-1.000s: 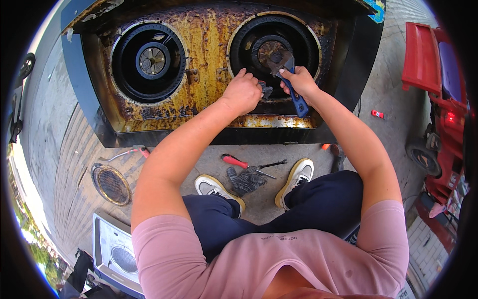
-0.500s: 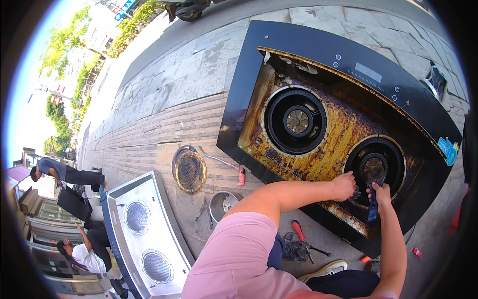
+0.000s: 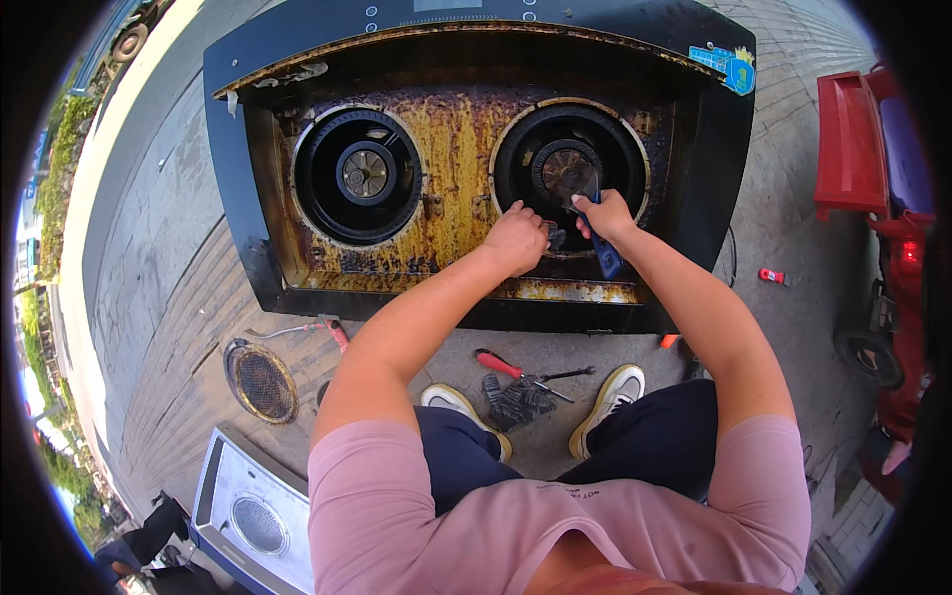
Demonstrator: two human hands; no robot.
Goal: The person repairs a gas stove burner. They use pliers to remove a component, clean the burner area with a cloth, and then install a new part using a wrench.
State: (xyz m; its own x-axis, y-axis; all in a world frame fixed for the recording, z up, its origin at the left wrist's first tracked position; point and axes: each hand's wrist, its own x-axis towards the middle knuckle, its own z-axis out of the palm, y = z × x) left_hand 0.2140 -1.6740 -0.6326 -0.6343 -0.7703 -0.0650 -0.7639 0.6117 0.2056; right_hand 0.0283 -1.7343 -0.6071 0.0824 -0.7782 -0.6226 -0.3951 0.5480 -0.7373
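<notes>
A black range hood (image 3: 238, 178) lies open in front of me, its inside coated in yellow-brown grease. Two round fan openings show in it, the left fan (image 3: 364, 174) and the right fan (image 3: 570, 171). My right hand (image 3: 607, 216) is closed around the blue handle of a scraper (image 3: 605, 253), whose blade reaches up toward the right fan's hub. At the lower left rim of that opening is my left hand (image 3: 518, 238), fingers curled. A dark bit (image 3: 555, 235) shows by its fingertips; what it grips is unclear.
By my shoes lie a red-handled screwdriver (image 3: 498, 364), dark gloves (image 3: 516, 400) and a metal tool (image 3: 567, 376). A round mesh filter (image 3: 260, 382) and a red-handled hooked tool (image 3: 335, 334) are at left. A silver hood (image 3: 223, 496) stands lower left; a red vehicle (image 3: 897, 327) is at right.
My view has swung to the right, so the black hood now sits straight ahead and the red vehicle appears. Both hands stay at the right fan opening, the scraper still held.
</notes>
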